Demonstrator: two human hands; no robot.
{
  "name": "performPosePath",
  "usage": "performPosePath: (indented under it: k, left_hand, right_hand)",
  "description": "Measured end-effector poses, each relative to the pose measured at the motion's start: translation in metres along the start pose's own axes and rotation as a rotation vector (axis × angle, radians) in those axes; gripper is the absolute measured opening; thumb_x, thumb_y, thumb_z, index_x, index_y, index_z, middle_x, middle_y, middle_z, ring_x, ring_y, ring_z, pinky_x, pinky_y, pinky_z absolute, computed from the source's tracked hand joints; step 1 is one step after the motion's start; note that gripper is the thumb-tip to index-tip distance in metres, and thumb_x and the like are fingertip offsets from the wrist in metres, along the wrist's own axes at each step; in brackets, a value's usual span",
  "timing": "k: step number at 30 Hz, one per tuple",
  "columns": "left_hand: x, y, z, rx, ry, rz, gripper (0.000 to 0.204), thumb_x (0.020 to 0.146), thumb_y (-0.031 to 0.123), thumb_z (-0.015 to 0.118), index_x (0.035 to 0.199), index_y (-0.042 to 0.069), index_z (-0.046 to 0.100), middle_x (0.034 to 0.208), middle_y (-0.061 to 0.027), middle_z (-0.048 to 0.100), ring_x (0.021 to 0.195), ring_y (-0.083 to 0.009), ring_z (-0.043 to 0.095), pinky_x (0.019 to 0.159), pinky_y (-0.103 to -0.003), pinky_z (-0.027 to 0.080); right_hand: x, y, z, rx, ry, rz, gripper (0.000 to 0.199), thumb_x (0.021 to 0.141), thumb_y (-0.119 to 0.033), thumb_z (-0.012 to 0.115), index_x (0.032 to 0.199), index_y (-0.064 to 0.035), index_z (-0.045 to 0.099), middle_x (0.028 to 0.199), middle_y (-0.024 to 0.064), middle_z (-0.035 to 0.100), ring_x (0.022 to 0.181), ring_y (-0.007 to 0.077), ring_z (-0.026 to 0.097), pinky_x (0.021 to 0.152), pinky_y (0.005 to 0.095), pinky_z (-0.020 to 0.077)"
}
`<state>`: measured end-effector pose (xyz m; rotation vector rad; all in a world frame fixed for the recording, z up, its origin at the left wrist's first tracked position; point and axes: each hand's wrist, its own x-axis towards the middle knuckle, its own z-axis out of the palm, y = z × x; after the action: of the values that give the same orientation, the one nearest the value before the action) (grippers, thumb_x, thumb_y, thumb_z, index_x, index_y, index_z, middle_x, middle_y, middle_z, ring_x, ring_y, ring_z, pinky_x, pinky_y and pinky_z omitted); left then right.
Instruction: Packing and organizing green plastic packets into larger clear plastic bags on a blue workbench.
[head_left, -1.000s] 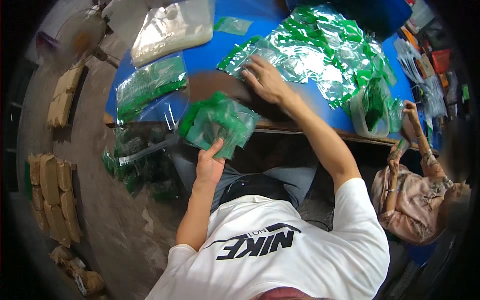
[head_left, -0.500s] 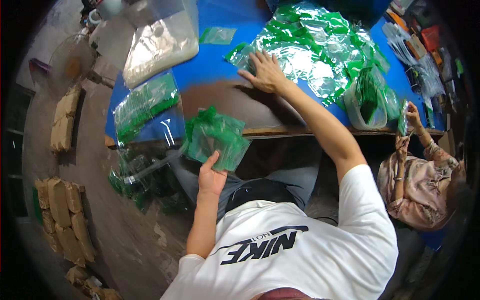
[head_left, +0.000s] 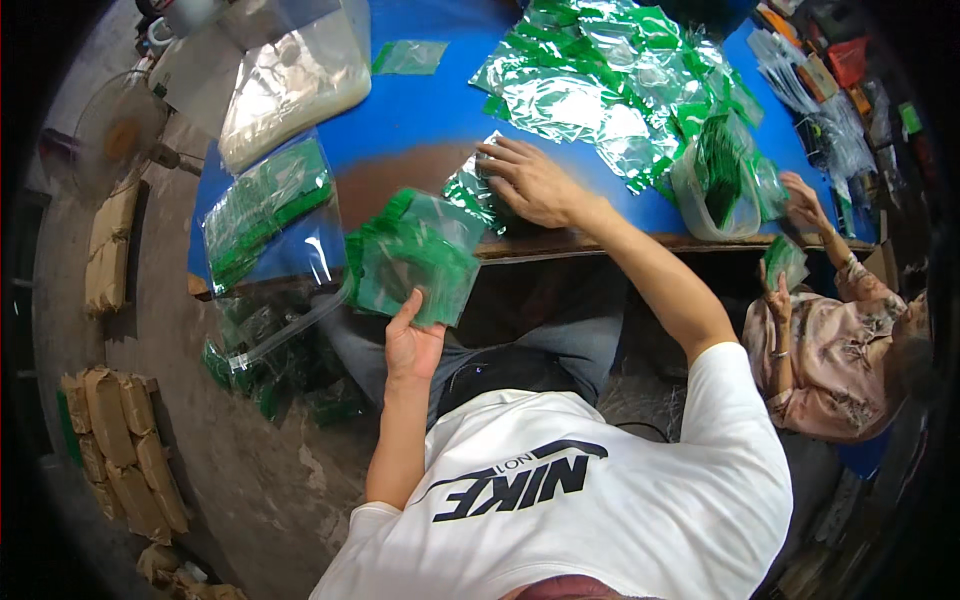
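My left hand [head_left: 412,340] grips a stack of small green-and-clear plastic bags [head_left: 412,255], held upright just in front of the table's near edge. My right hand [head_left: 535,183] lies flat, fingers spread, on a single green bag [head_left: 468,190] that rests on the blue table top [head_left: 430,110]. A wide loose heap of the same shiny green bags [head_left: 610,85] covers the table beyond my right hand.
A clear sack packed with green bags [head_left: 265,205] lies at the table's left end, a white-filled sack [head_left: 290,85] behind it. More bagged packs [head_left: 265,350] sit on the floor. At right another person [head_left: 840,330] holds green bags beside an open bag of them [head_left: 720,180]. Brown bundles [head_left: 120,450] line the floor.
My right hand has drawn one bag from the heap toward the table's near edge. My left hand with the stack has stayed close to the same spot; the view has shifted slightly.
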<state>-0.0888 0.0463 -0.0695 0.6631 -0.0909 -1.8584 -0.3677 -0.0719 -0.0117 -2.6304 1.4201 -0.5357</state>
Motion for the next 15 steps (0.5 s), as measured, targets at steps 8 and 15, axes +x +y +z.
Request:
performPosePath:
  k: [8,15]
  left_hand:
    - [0.006,-0.006,-0.050,-0.115,-0.214,-0.192,0.048,0.088,0.001,0.063,0.134,0.006,0.053,0.136,-0.0101,0.058,0.129,-0.0292,0.053,0.113,-0.050,0.037]
    - [0.009,-0.010,-0.025,0.059,-0.132,-0.131,0.050,0.087,0.002,0.064,0.136,0.007,0.053,0.134,-0.0094,0.059,0.128,-0.0288,0.052,0.112,-0.049,0.038]
  right_hand:
    - [-0.029,-0.038,-0.001,0.109,0.028,0.235,0.041,0.091,-0.027,0.062,0.123,-0.0018,0.057,0.105,0.0193,0.055,0.101,0.0380,0.058,0.087,0.0487,0.0466]
    - [-0.009,0.003,-0.011,0.373,0.355,0.367,0.031,0.094,-0.023,0.062,0.116,-0.0019,0.064,0.104,0.0196,0.070,0.095,0.0364,0.067,0.085,0.0414,0.0526]
